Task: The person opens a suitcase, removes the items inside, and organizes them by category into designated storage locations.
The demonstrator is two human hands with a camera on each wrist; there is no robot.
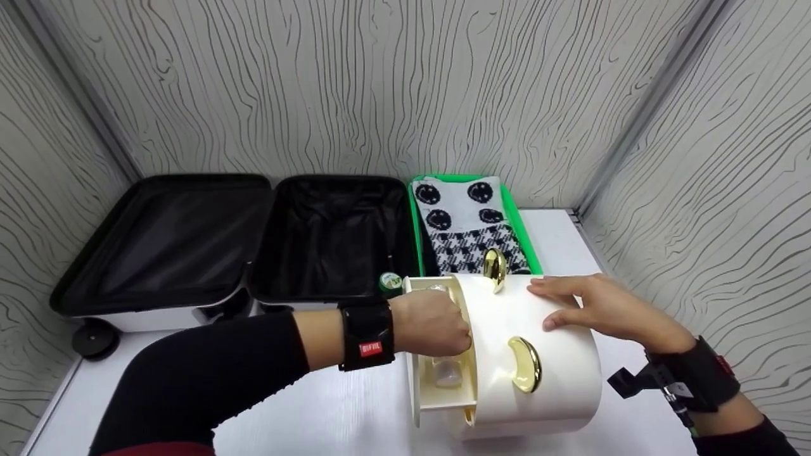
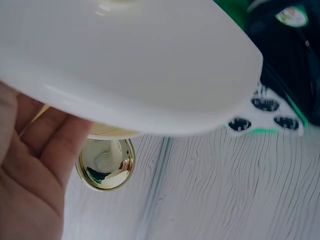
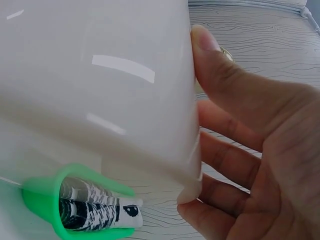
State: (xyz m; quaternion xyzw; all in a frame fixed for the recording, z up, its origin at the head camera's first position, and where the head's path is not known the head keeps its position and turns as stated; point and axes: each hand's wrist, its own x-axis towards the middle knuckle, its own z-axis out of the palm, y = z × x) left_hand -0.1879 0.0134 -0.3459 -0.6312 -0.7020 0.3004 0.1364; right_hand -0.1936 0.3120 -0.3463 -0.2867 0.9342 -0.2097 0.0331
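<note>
A glossy white rounded drawer box (image 1: 564, 380) with gold handles lies on the table. Its drawer (image 1: 415, 392) is pulled out toward the left. My left hand (image 1: 431, 323) reaches into this drawer, its fingertips hidden behind the front panel in the left wrist view, so what they hold cannot be told. Under and beside that hand lies a clear, see-through item (image 1: 447, 373). With thumb and fingers spread, my right hand (image 1: 608, 310) rests against the box; the right wrist view shows the fingers (image 3: 225, 155) along its edge.
An opened suitcase with black lining (image 1: 342, 234) lies at the back left. Next to it stands a green tray (image 1: 523, 234) with patterned fabric (image 1: 466, 215) in it. A small round green-and-white item (image 1: 390, 281) sits by the suitcase's near right corner. Patterned walls surround the table.
</note>
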